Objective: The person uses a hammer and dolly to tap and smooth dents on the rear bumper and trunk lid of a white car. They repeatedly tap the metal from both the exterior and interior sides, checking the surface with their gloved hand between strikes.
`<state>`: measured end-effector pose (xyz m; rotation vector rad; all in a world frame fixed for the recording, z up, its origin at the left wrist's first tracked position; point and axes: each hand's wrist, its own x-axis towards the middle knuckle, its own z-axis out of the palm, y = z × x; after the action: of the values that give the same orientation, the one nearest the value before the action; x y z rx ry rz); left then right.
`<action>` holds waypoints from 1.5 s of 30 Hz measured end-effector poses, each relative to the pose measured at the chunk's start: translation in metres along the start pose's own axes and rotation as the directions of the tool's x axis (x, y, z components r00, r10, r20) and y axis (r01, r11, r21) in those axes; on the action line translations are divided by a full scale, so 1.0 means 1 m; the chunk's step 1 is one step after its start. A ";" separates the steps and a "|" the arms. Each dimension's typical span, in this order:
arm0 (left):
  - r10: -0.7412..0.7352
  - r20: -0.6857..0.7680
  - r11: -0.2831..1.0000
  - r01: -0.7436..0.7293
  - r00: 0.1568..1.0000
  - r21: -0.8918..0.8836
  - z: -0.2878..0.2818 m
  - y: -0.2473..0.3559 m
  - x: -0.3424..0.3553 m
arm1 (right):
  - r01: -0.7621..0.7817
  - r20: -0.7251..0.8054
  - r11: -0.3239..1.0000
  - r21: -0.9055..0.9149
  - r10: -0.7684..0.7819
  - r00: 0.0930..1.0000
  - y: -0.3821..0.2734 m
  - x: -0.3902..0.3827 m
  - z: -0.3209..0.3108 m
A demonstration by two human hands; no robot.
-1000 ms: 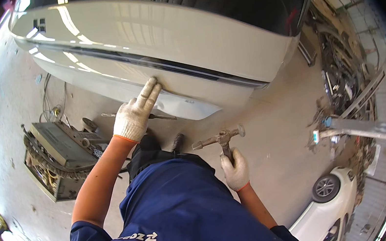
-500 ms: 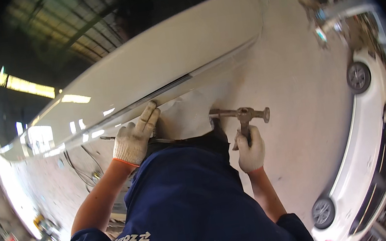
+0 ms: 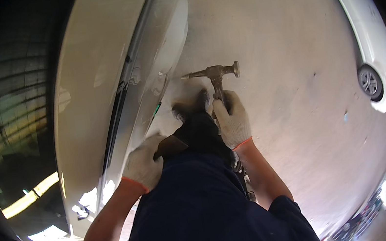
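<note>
My right hand (image 3: 233, 119), in a white knit glove with an orange cuff, is closed round the handle of a body hammer (image 3: 215, 72). The hammer has a pick end toward the car and a round flat face on the other side. It is held up over the floor, apart from the car. My left hand (image 3: 143, 163), gloved alike and somewhat blurred, is close to the lower side of a light-coloured car body (image 3: 89, 66). Its fingers are closed on a dark brown flat-faced piece (image 3: 172, 146), whose kind I cannot make out.
A dark trim strip (image 3: 117, 106) runs along the car's side on my left. My dark shoes (image 3: 191, 106) stand on the grey-beige floor (image 3: 285, 73) close to it. A white car (image 3: 364, 22) is parked at the far right.
My view has turned, so the car side now runs steeply along the left. My left hand has left the panel by the trim strip and dropped near my body. The hammer stays in my right hand.
</note>
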<state>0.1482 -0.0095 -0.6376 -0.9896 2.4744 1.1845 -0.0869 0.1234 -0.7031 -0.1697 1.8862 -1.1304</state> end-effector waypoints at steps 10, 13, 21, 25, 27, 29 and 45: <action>-0.240 0.627 0.675 0.592 0.741 -0.441 -0.096 -0.028 -0.024 | -0.017 -0.070 0.979 0.201 0.032 0.997 0.022 -0.030 0.082; -0.201 0.630 0.692 0.564 0.750 -0.451 -0.096 -0.046 -0.032 | 0.068 -0.093 0.922 0.380 -0.035 0.995 0.018 -0.040 0.105; -0.110 0.685 0.720 0.533 0.721 -0.445 -0.089 -0.029 -0.035 | 0.301 -0.377 0.939 0.166 -0.222 0.899 0.034 -0.035 0.159; -0.190 0.680 0.693 0.587 0.708 -0.417 -0.082 -0.033 -0.041 | 0.372 -0.416 0.896 0.243 -0.250 0.874 0.027 -0.029 0.185; -0.173 0.687 0.689 0.585 0.706 -0.428 -0.078 -0.039 -0.047 | 0.386 -0.466 0.895 0.224 -0.250 0.849 0.031 -0.027 0.199; -0.155 0.704 0.704 0.578 0.693 -0.414 -0.075 -0.041 -0.044 | 0.402 -0.529 0.891 0.212 -0.241 0.814 0.035 -0.026 0.204; -0.201 0.651 0.723 0.560 0.732 -0.405 -0.069 -0.043 -0.041 | 0.450 -0.528 0.888 0.092 -0.340 0.778 0.021 -0.008 0.204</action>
<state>0.2127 -0.0616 -0.5999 -1.0277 1.3401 1.7914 0.0776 0.0096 -0.7493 -0.1719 2.2223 -1.8032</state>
